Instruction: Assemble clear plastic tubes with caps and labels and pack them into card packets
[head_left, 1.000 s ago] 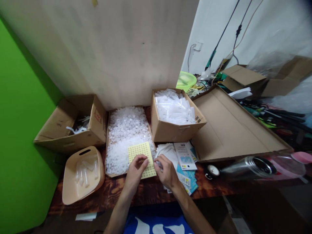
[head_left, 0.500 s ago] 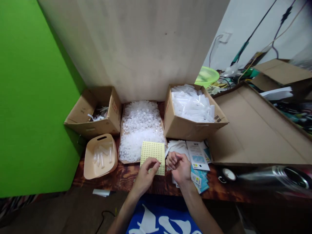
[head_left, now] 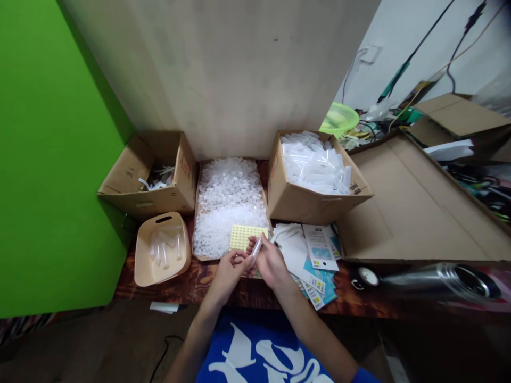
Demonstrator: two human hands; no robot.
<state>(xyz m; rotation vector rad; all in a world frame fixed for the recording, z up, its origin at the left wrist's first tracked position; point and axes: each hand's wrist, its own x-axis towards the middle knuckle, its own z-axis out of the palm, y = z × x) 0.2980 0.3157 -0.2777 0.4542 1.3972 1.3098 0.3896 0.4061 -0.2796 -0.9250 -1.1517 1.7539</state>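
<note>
My right hand is closed around a clear plastic tube, which tilts up to the right. The fingers of my left hand are pinched at the tube's lower end; whether they also hold something small is hidden. Just behind both hands lies a yellow sheet of small labels, partly covered by them. It overlaps the front of a shallow cardboard tray heaped with small clear pieces. Several similar tubes lie in a beige basket on the left.
A cardboard box full of clear tubes stands behind right, another box behind left. Printed packets lie right of my hands. Farther right are a round dial, a metal flask and a large open carton.
My right hand has moved left to meet my left hand over the label sheet. The tube now shows between them. The whole view has shifted slightly.
</note>
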